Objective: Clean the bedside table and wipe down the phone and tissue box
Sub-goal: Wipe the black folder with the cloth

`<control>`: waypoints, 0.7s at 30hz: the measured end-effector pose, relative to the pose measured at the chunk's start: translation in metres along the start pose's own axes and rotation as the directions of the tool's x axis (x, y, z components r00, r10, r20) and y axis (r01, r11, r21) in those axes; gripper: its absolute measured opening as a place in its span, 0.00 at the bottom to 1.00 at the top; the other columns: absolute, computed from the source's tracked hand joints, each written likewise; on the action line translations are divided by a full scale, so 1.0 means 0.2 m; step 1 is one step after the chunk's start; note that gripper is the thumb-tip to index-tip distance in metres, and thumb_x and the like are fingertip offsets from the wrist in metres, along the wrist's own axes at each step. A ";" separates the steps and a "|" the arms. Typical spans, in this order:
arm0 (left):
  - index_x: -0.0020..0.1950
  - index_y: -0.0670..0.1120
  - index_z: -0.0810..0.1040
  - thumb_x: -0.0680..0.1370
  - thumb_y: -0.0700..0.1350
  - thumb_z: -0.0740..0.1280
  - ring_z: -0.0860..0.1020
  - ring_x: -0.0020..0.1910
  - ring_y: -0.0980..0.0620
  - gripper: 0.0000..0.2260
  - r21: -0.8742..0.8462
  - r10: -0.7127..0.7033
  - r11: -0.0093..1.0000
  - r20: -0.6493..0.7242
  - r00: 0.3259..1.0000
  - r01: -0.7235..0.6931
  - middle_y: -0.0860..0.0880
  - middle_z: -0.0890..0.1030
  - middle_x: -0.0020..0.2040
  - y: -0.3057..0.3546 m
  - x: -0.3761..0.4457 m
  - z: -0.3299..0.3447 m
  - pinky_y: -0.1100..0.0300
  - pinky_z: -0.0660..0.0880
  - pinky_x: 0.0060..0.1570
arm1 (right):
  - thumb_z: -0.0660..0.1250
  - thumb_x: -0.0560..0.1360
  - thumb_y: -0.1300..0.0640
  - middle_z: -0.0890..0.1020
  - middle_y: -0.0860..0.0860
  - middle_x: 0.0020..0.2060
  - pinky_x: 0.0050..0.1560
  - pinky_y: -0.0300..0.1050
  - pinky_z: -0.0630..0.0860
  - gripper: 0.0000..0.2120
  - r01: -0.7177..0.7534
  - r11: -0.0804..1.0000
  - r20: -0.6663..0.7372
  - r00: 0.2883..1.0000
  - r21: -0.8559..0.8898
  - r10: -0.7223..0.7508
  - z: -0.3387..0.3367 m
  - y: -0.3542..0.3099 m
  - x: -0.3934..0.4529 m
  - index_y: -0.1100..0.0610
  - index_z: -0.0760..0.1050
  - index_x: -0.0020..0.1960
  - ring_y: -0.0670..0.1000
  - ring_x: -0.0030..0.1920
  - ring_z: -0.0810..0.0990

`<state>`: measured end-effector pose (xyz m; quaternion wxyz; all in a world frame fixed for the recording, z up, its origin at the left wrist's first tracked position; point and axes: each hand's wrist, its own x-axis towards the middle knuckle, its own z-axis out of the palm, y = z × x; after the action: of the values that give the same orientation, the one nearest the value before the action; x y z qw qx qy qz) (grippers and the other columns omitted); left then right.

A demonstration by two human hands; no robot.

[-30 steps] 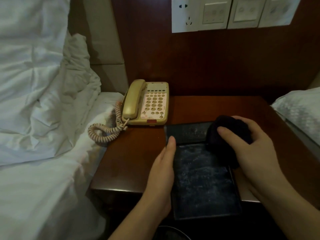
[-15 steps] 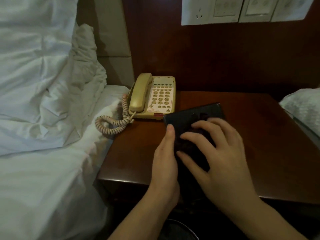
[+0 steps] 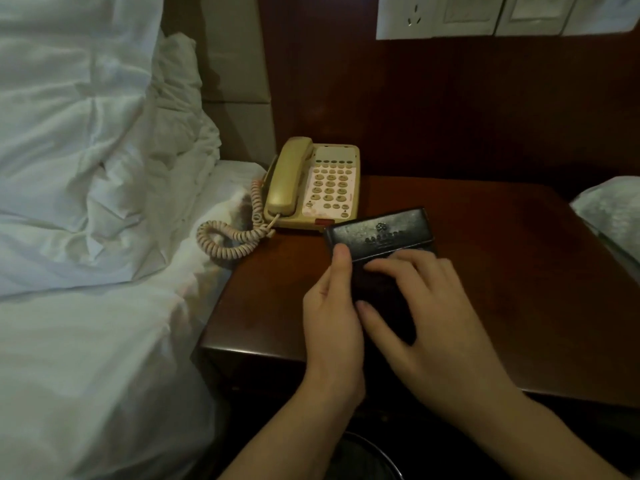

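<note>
A: Since a second ago our right hand (image 3: pixel 429 313) has come off the far end of the tissue box (image 3: pixel 381 233) and now lies spread over its near part. The dark cloth we saw balled under the fingers then is hidden now, so we cannot tell whether it is still beneath the palm.

B: Agreed. Our fingers are splayed and fairly flat, thumb pointing toward our left hand (image 3: pixel 334 313), wrist and forearm running back to the lower right.

A: And our left hand stands on edge against the box's left side, thumb (image 3: pixel 341 261) pressed up near the far corner, the other fingers out of sight behind the box. It seems to steady the box; we cannot tell more.

B: The box itself lies on the bedside table (image 3: pixel 519 271), between our two hands, its dusty embossed end showing just beyond our fingertips.

A: Just past our left thumb sits the phone (image 3: pixel 313 185), handset on its cradle, nearly touching the box's far corner. Its coiled cord (image 3: pixel 228 239) loops to the left of our left hand, onto the white bedding (image 3: pixel 86 237).
</note>
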<state>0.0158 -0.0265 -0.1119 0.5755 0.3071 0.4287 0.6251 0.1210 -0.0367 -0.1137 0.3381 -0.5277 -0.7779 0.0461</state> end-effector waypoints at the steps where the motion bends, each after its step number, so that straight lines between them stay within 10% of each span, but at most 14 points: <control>1: 0.54 0.45 0.86 0.83 0.54 0.60 0.86 0.52 0.49 0.18 -0.004 -0.007 1.000 -0.001 1.000 0.007 0.45 0.87 0.50 0.00 0.00 0.00 0.53 0.81 0.54 | 0.62 0.76 0.39 0.71 0.42 0.56 0.52 0.30 0.66 0.19 0.000 1.000 -0.022 1.000 -0.014 0.000 -0.02 0.01 0.01 0.46 0.72 0.63 0.42 0.56 0.68; 8: 0.47 0.43 0.86 0.83 0.54 0.60 0.86 0.47 0.49 0.20 0.084 0.127 0.989 -0.013 0.992 -0.125 0.44 0.87 0.45 -0.05 -0.02 0.03 0.54 0.81 0.48 | 0.69 0.74 0.45 0.71 0.44 0.46 0.44 0.39 0.69 0.11 -0.206 0.976 -0.251 0.943 0.072 0.218 -0.12 0.08 0.06 0.48 0.72 0.51 0.48 0.48 0.74; 15: 0.43 0.45 0.85 0.82 0.55 0.60 0.84 0.41 0.52 0.20 0.184 0.235 0.957 -0.036 0.971 -0.224 0.46 0.86 0.40 -0.07 -0.01 0.02 0.57 0.79 0.42 | 0.67 0.73 0.43 0.71 0.40 0.45 0.44 0.34 0.69 0.11 -0.088 0.992 -0.151 0.983 0.095 0.101 -0.06 0.01 0.06 0.48 0.72 0.50 0.42 0.47 0.72; 21: 0.46 0.34 0.81 0.81 0.56 0.61 0.81 0.41 0.46 0.25 0.204 0.318 0.931 -0.042 0.947 -0.304 0.35 0.83 0.43 -0.04 0.01 0.01 0.46 0.80 0.42 | 0.66 0.75 0.44 0.69 0.40 0.44 0.44 0.45 0.73 0.10 -0.322 0.935 -0.233 0.908 0.145 0.349 -0.17 0.18 0.10 0.48 0.68 0.49 0.48 0.47 0.73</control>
<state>0.0204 -0.0251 -0.1176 0.4200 0.4026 0.4548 0.6742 0.1645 -0.0142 -0.0928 0.4490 -0.6369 -0.6221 0.0756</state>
